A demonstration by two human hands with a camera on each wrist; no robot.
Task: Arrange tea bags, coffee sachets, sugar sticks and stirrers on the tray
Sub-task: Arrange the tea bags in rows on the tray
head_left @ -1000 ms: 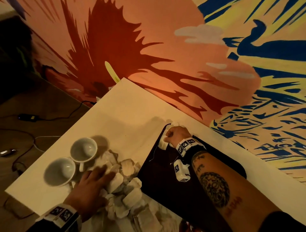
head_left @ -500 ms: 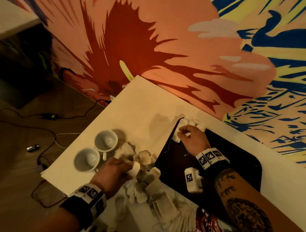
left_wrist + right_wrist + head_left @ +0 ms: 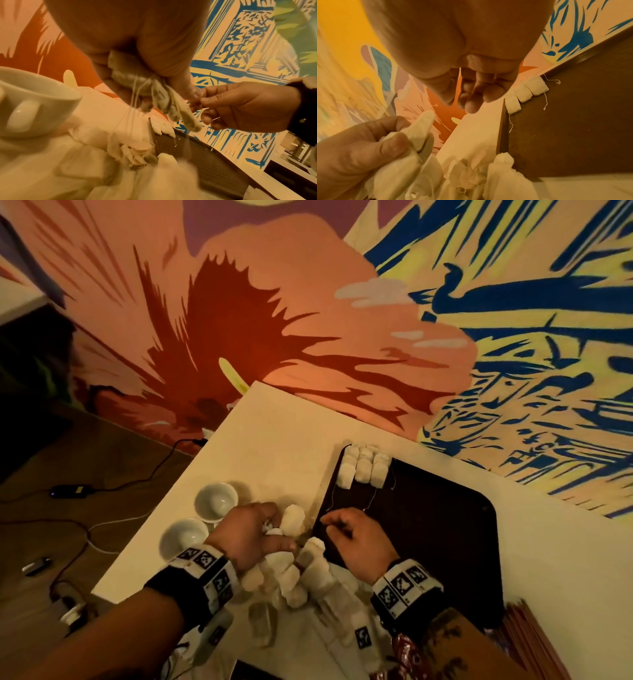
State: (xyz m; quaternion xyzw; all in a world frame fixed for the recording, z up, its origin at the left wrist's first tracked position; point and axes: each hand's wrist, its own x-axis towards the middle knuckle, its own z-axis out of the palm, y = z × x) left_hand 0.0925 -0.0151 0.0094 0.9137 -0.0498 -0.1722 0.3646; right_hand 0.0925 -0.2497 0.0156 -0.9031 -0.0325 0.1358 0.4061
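from the head view, the left hand (image 3: 248, 534) is curled round a clump of tea bags (image 3: 293, 518) lifted just above the loose pile (image 3: 291, 580) on the pale table (image 3: 274, 446). the right hand (image 3: 356, 537) hangs over the near left edge of the dark tray (image 3: 445, 525), fingers bent inward; a thin string runs up from it toward the row of placed tea bags (image 3: 363, 470) lined in the tray's far left corner. two white cups (image 3: 202, 518) sit on the table left of the pile. a red patterned sachet (image 3: 406, 652) shows at the bottom, beside the right wrist.

from the left wrist view, the left hand (image 3: 137, 56) grips the bunched bags (image 3: 154, 92), strings trailing down. the right hand (image 3: 240, 105) pinches something thin at its fingertips, just beside those bags. one cup (image 3: 34, 100) stands at left.

from the right wrist view, the right hand's fingers (image 3: 476, 97) are curled close together; a fine thread shows at them, though whether it is held there cannot be told. the left hand (image 3: 359, 155) clasps its bags (image 3: 419, 132).
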